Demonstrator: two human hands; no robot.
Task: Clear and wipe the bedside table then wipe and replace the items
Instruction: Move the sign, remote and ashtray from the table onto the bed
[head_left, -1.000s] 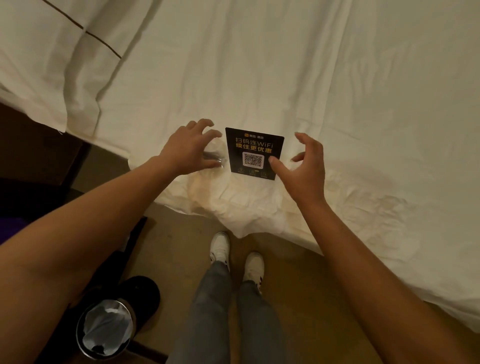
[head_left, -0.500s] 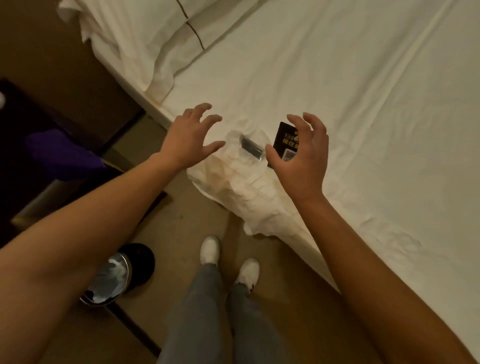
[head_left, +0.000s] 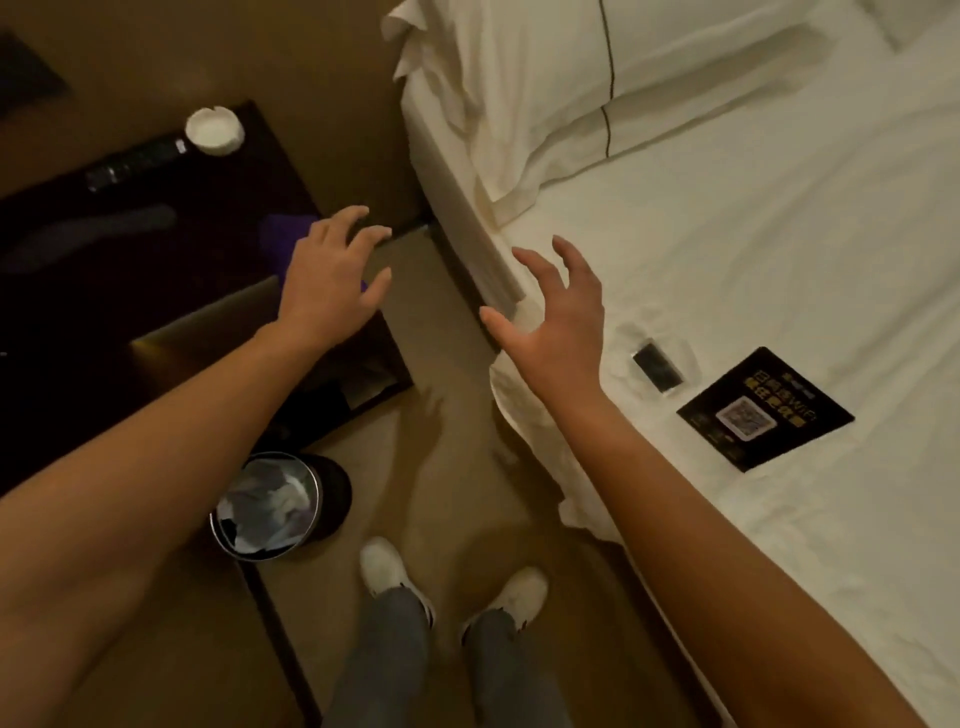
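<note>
**Between bed and dark worktop**

Beside the white bed (head_left: 753, 249), the worktop (head_left: 156, 270) carries an ashtray (head_left: 214, 131), remote (head_left: 136, 161) and purple cloth (head_left: 285, 236). Both hands, left (head_left: 332, 280) and right (head_left: 550, 322), hover spread, holding nothing. WiFi card (head_left: 763, 409) lies on the bed; bin (head_left: 267, 506) below.

lined bin (head_left: 270, 512), white pillow (head_left: 649, 83), bed (head_left: 779, 249)

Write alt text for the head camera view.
Both bare hands, left hand and right hand, reach empty toward a dark bedside table holding an ashtray, remote and purple cloth. A black WiFi card lies on the bed.
</note>
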